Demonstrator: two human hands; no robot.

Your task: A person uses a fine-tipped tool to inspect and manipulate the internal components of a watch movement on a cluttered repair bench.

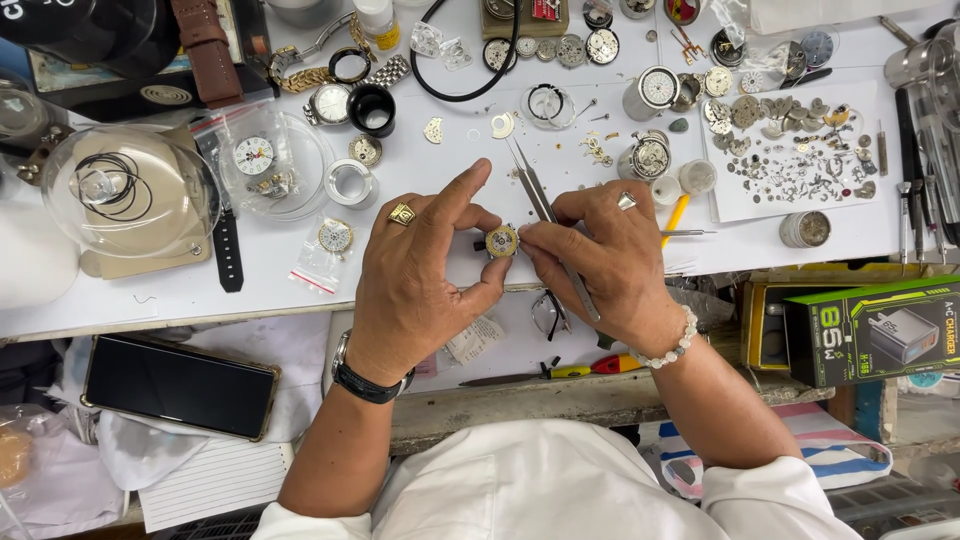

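Pinching movement (pixel 502 241) mid-frame between left hand (pixel 420 270) fingers, right hand (pixel 600 260) gripping tweezers (pixel 545 215) (best kept steady, light pressure).

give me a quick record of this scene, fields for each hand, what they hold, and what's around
left hand: left hand with a gold ring, pinches the movement between thumb and fingers
right hand: right hand grips tweezers, fingertips at the movement
held thing: small round gold movement, between both hands
surface: white bench
right of hands: sheet of tiny parts
left of hands: clear dome, bagged dial
near edge: black phone
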